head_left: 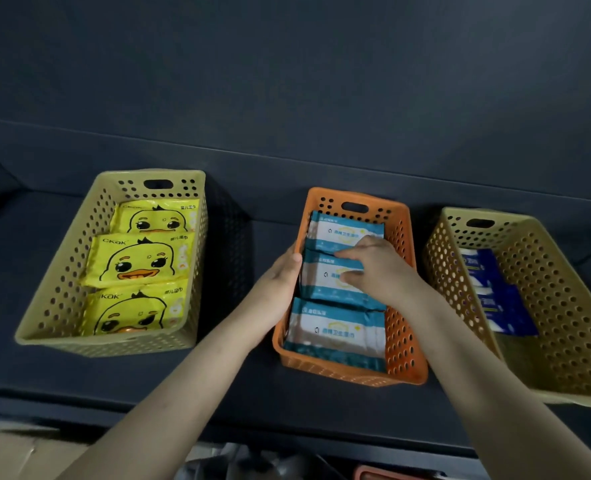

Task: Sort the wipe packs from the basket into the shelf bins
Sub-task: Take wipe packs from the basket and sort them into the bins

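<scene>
Orange bin [402, 306], mid-shelf; right hand [377, 268] grip released, fingers [347, 253] pressing middle teal pack [320, 276]; left hand [282, 275] at left rim, grip cannot be told; risk: hard pressing buckles the crowded row.

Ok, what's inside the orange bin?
Three teal-and-white wipe packs in a row. The right hand covers part of the middle pack; anything beneath the packs is hidden.
</scene>
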Motion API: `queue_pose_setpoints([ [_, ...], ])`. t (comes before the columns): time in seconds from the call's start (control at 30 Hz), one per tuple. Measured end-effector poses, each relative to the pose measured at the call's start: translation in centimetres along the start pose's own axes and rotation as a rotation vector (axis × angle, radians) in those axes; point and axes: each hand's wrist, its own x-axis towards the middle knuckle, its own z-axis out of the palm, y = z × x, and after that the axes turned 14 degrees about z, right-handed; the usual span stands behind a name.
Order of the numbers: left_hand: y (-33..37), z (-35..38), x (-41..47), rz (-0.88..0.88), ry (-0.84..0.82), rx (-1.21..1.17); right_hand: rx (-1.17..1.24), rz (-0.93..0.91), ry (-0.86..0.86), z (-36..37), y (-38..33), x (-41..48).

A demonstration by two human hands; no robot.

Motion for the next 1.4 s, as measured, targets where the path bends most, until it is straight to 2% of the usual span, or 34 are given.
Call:
queue_pose_setpoints([
  [0.03, 2.2, 0.7, -1.4, 0.021, 0.003, 0.088, -0.001, -0.001, -0.001, 0.0, 0.0, 0.0],
  [0.13, 3.8, 1.3, -2.1, 0.052, 0.049, 0.110, 0.047, -0.003, 0.014, -0.1, -0.1, -0.2],
  [0.27, 4.8, 0.7, -2.6, 0.050, 0.117, 0.283, 0.256, -0.042, 0.094, -1.5, -0.6, -2.6],
  [0.47, 6.9, -1.8, -7.9, 0.277, 0.256, 0.359, 0.467, -0.098, 0.390, -2.0, -2.2, -9.5],
  [0.6, 5.4, -3.8, -14.7, 0.449, 0.272, 0.342, 0.637, 0.000, 0.532, 1.9, -4.7, -16.8],
  [0.7, 2.4, -5.1, -21.3, 0.465, 0.189, 0.291, 0.726, 0.080, 0.593, 7.2, -6.7, -23.5],
  [0.77, -0.3, -5.9, -25.7, 0.420, 0.126, 0.275, 0.719, 0.149, 0.572, 11.3, -7.7, -27.7],
  [0.87, -4.9, -6.7, -31.3, 0.331, 0.044, 0.288, 0.718, 0.283, 0.430, 17.7, -8.3, -33.2],
  [1.07, -13.1, -6.0, -38.4, 0.132, -0.106, 0.320, 0.713, 0.582, 0.285, 28.0, -8.0, -41.6],
  [1.2, -16.0, -3.8, -40.3, 0.078, -0.170, 0.316, 0.665, 0.700, 0.231, 30.9, -6.6, -45.1],
  [1.33, -17.2, -0.1, -40.8, -0.019, -0.224, 0.284, 0.810, 0.867, 0.109, 31.4, -3.1, -47.7],
  [1.4, -17.7, 2.3, -40.6, -0.056, -0.259, 0.275, 0.821, 0.934, 0.121, 31.6, -0.3, -48.7],
])
